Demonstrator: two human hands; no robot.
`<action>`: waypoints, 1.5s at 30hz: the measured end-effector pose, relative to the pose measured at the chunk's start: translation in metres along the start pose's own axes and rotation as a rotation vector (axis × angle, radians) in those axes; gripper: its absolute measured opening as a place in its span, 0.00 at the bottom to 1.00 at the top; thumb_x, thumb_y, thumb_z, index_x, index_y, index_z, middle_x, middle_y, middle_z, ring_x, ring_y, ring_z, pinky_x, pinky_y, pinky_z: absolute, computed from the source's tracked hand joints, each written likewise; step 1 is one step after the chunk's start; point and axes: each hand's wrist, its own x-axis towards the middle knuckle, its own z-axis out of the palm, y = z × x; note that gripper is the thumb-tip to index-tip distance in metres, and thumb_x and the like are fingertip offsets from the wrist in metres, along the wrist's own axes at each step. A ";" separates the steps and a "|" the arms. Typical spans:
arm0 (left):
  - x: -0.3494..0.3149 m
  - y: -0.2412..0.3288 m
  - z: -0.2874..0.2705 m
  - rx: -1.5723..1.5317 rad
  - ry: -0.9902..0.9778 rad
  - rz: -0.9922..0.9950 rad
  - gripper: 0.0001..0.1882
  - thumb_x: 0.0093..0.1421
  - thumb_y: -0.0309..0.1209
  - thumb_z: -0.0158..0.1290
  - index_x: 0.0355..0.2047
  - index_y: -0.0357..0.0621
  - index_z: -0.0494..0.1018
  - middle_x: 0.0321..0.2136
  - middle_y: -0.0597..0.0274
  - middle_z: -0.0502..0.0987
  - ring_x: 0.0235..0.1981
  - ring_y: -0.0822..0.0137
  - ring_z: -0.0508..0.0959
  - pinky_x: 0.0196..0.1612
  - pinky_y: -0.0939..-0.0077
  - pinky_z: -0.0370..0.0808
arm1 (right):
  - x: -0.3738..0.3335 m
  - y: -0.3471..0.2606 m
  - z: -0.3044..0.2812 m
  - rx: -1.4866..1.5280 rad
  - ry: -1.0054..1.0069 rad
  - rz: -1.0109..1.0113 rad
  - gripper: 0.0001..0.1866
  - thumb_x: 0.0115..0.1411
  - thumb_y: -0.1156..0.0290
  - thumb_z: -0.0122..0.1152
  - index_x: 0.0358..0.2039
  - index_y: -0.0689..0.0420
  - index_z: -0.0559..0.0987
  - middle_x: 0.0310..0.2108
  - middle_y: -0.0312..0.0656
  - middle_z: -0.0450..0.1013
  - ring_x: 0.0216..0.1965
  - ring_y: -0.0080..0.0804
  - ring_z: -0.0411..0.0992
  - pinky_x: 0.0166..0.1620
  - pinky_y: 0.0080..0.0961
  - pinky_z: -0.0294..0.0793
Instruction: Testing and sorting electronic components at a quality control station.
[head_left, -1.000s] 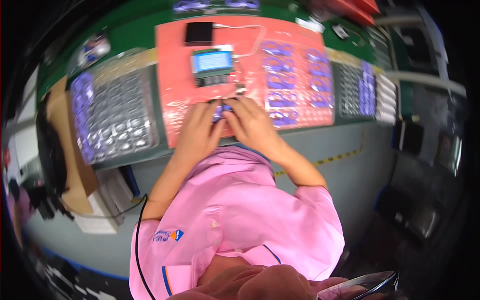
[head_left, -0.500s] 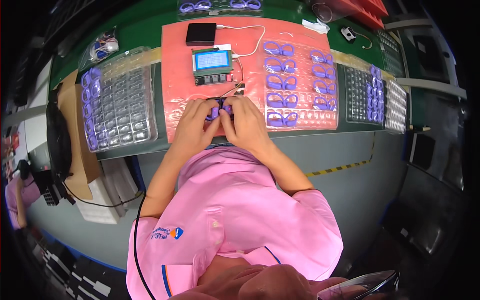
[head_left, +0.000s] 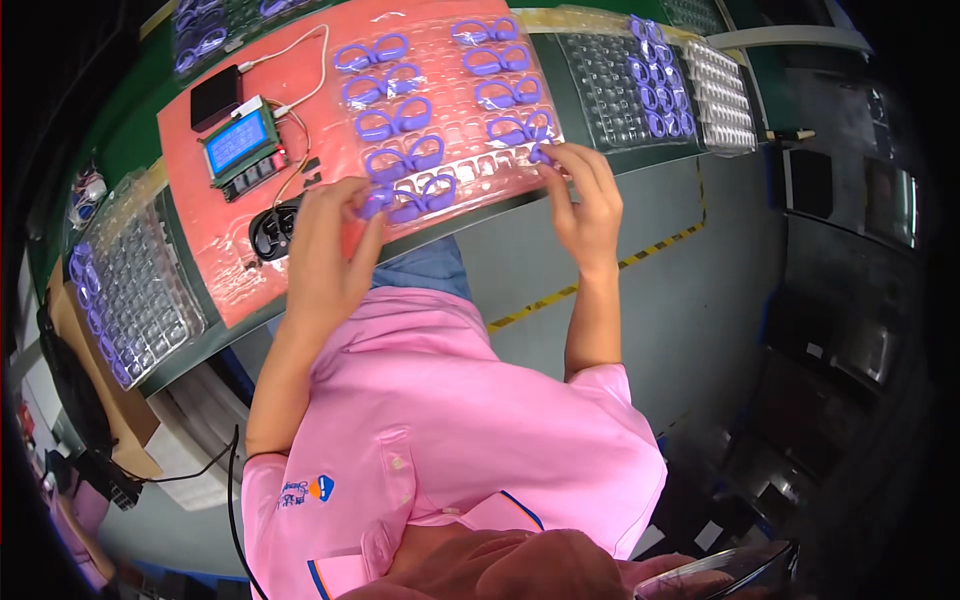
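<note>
My left hand (head_left: 328,245) pinches a purple ear-hook earphone (head_left: 375,201) beside the near left corner of a clear plastic tray (head_left: 490,172). Over that tray's near right part, my right hand (head_left: 590,208) has thumb and fingertips closed on another purple earphone (head_left: 540,153), mostly covered by the fingers. Pairs of purple earphones (head_left: 393,119) lie in two columns in the tray. Left of my left hand sits a black earphone cradle (head_left: 268,236), wired to a small circuit board with a lit blue screen (head_left: 238,142).
A pink mat (head_left: 205,245) lies under the tray and board. A black box (head_left: 216,98) is joined by a white cable. Clear trays with purple earphones stand at the left (head_left: 140,270) and right (head_left: 600,95); a white tray stack (head_left: 722,98) is farther right.
Both hands have left the cradle and moved right to the tray, now apart, each with an earphone. The view has turned toward the right.
</note>
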 end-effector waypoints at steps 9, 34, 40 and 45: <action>0.039 0.024 0.084 0.122 -0.153 0.284 0.16 0.64 0.23 0.63 0.52 0.40 0.79 0.45 0.56 0.79 0.46 0.49 0.79 0.50 0.56 0.76 | -0.028 0.039 0.018 -0.055 0.069 -0.087 0.13 0.58 0.84 0.67 0.44 0.62 0.87 0.45 0.46 0.82 0.47 0.46 0.79 0.50 0.38 0.79; 0.054 0.052 0.107 0.277 -0.151 0.470 0.16 0.59 0.27 0.68 0.48 0.40 0.82 0.43 0.56 0.77 0.43 0.52 0.79 0.45 0.57 0.75 | -0.033 0.058 0.004 0.229 -0.153 0.137 0.58 0.53 0.63 0.83 0.77 0.67 0.58 0.72 0.61 0.62 0.73 0.61 0.61 0.75 0.48 0.61; 0.029 0.028 0.052 0.169 0.164 0.497 0.16 0.52 0.24 0.72 0.41 0.39 0.83 0.40 0.54 0.81 0.37 0.54 0.79 0.39 0.61 0.74 | -0.001 0.059 0.002 0.113 -0.315 0.079 0.75 0.40 0.52 0.93 0.79 0.67 0.54 0.75 0.61 0.59 0.76 0.59 0.59 0.77 0.47 0.59; -0.011 -0.015 -0.010 0.284 0.493 0.381 0.14 0.49 0.24 0.73 0.36 0.40 0.82 0.34 0.57 0.81 0.34 0.55 0.79 0.39 0.60 0.73 | 0.013 0.052 0.016 0.210 -0.364 0.177 0.75 0.37 0.55 0.95 0.79 0.65 0.57 0.75 0.57 0.63 0.73 0.50 0.65 0.75 0.42 0.64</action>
